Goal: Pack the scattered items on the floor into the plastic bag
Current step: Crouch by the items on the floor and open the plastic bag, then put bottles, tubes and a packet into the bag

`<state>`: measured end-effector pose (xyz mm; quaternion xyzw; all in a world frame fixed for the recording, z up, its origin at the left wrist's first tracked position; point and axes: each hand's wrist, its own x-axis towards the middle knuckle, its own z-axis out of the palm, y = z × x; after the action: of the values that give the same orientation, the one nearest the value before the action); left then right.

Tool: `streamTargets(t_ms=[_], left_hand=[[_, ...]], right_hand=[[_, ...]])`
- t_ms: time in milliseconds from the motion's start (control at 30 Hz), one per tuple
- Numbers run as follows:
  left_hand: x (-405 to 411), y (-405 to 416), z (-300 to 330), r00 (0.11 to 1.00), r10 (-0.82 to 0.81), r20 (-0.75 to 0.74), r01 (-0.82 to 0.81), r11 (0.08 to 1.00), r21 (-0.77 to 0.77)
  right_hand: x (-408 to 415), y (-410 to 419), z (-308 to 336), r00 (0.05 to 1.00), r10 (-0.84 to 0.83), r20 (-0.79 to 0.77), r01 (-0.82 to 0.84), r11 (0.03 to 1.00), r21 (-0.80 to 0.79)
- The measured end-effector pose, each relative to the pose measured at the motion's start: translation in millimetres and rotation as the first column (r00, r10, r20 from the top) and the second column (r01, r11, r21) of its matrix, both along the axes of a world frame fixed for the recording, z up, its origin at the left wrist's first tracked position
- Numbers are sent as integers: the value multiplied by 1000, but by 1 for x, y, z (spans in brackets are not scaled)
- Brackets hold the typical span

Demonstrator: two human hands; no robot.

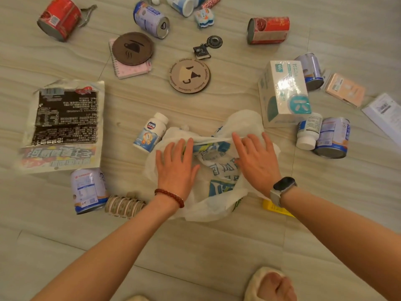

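A crumpled white plastic bag [219, 174] with blue print lies on the floor in the middle. My left hand [176, 164] rests flat on its left side, fingers spread. On the bag's right side my right hand [257, 158] also lies flat with fingers apart. Neither hand grips anything. A white pill bottle [150, 132] lies touching the bag's upper left. A white and teal box [284, 92] stands just beyond the bag on the right. A large flat food pouch [63, 124] lies at the left.
Scattered around are red cans [58, 18] [269, 30], blue-white cans [150, 19] [89, 190] [333, 137], two round coasters [189, 76] [132, 48], a notebook [130, 70], a keychain [207, 47], tape rolls [124, 206], a second bottle [308, 131] and a yellow item [275, 208]. A slippered foot [270, 283] is at the bottom.
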<state>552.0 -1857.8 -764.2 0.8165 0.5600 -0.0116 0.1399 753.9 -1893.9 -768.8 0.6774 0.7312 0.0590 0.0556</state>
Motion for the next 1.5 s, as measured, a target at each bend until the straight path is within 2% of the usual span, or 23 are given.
streamTargets(t_ms=[67, 167, 233, 333, 400, 467, 500, 567, 667, 733, 800, 900, 1000, 1033, 1100, 1167, 1267, 1367, 1433, 1500], left_hand=[[2, 11, -2, 999, -33, -14, 34, 996, 79], [-1, 24, -4, 999, -41, 32, 32, 967, 254], [-2, 20, -1, 990, -57, 127, 22, 966, 259], [3, 2, 6, 967, -7, 256, -34, 987, 155], [3, -1, 13, 950, 78, 303, -102, 993, 62], [2, 3, 13, 926, 190, 325, -199, 980, -5], [-1, 7, 11, 920, 206, 333, -222, 975, 10], [-7, 13, 9, 923, 201, 328, -233, 971, 61], [-18, 19, 3, 918, 287, 273, -308, 951, 38], [-23, 22, 0, 909, 323, 264, -343, 938, 36], [-20, 23, 4, 908, 302, 291, -326, 945, 35], [-12, 24, 9, 923, 232, 307, -251, 968, 25], [-16, 16, 15, 903, 147, 405, -164, 986, 9], [-19, 12, 17, 891, 142, 431, -167, 986, 20], [-25, 8, 20, 876, 171, 451, -221, 973, 61], [-31, 13, 21, 868, 213, 448, -289, 951, 108], [-42, 34, 12, 891, 284, 354, -354, 923, 149], [-48, 58, 4, 915, 361, 183, -383, 918, 107], [-50, 71, 0, 913, 393, 105, -393, 919, -28], [-53, 80, -10, 908, 407, 101, -389, 907, -163]], right_hand=[[7, 9, -2, 1000, -21, -6, 21, 999, -39], [12, 15, 3, 999, -32, -34, 32, 999, 14], [16, 15, 10, 993, -58, -106, 70, 990, 119], [17, 18, 20, 986, -81, -146, 109, 975, 193], [8, 19, 26, 986, -15, -165, 52, 973, 223], [-5, 11, 26, 969, 183, -167, -131, 950, 283], [-10, 3, 23, 943, 300, -145, -251, 925, 287], [-7, -12, 11, 910, 401, -101, -386, 911, 145], [26, -20, -6, 963, 268, -35, -270, 951, -152], [43, -17, -7, 979, 206, 5, -199, 950, -243], [46, -12, -3, 978, 205, -43, -210, 961, -178], [33, -7, 10, 943, 275, -188, -260, 960, 100], [25, -31, 31, 891, 226, -394, -127, 957, 261], [26, -44, 35, 872, 173, -458, -68, 969, 237], [32, -73, 33, 868, 11, -497, 31, 997, 77], [38, -101, 23, 893, -176, -413, 110, 978, -179], [42, -123, 12, 888, -370, -273, 211, 855, -475], [43, -122, 15, 852, -468, -236, 315, 817, -483], [47, -111, 27, 823, -520, -229, 345, 778, -524], [51, -98, 48, 785, -564, -257, 336, 736, -589]])
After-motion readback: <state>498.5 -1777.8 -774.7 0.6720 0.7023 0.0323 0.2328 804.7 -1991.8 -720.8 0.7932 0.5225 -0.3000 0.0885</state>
